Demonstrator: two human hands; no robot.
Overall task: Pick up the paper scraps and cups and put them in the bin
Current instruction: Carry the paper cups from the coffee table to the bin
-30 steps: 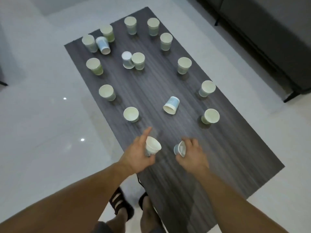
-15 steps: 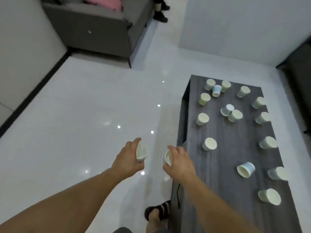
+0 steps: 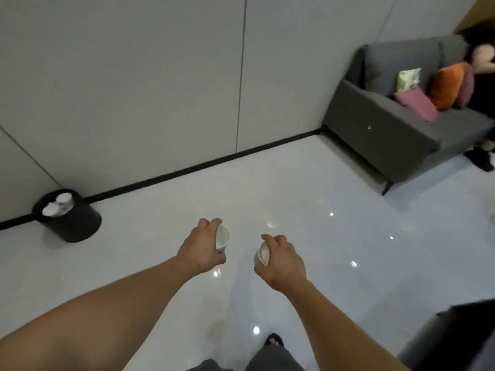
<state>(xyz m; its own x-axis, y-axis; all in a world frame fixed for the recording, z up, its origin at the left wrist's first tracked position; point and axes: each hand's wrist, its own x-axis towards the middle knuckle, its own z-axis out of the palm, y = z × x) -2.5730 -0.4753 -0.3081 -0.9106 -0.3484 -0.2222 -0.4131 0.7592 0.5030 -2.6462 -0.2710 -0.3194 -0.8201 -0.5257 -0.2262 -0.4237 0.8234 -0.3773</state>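
Glossy white floor (image 3: 308, 183), grey panelled wall (image 3: 134, 76) behind, black skirting (image 3: 187, 173) along the join.

Far left: black round bin (image 3: 77, 226) on the floor, right by the skirting. Two white bin cups (image 3: 51, 210) sit in its mouth, side by side. Other contents are too blurred to tell.

Centre: both bare forearms reach forward over the floor, well apart from the bin, which lies off to the left and farther away.
- Left hand (image 3: 199, 247) has fingers and thumb curled round the left cup (image 3: 223, 236), a firm hold. The cup is tipped on its side, mouth facing right, pale inside showing.
- Right hand (image 3: 284, 261) is near the left hand, not touching. Its fingers are curled over the right cup (image 3: 262, 254), gripping it. This cup is also tipped, mouth facing left toward the other cup, with a bluish outer wall at its lower edge.
- Both cups are held in the air above the floor.

Low centre: one foot (image 3: 273, 341), footwear blurred, with grey shorts (image 3: 267, 362) at the bottom edge.

Right: grey sofa (image 3: 375, 135) against the wall. On its seat, left to right, are a pink cushion (image 3: 415, 103), a green pack (image 3: 407, 79), an orange cushion (image 3: 446, 88) and a purple cushion (image 3: 466, 88). A second person (image 3: 482, 84) in dark clothes sits at its far end, cropped by the frame.

Bottom right: dark table (image 3: 460, 341) corner, nothing visible on it.
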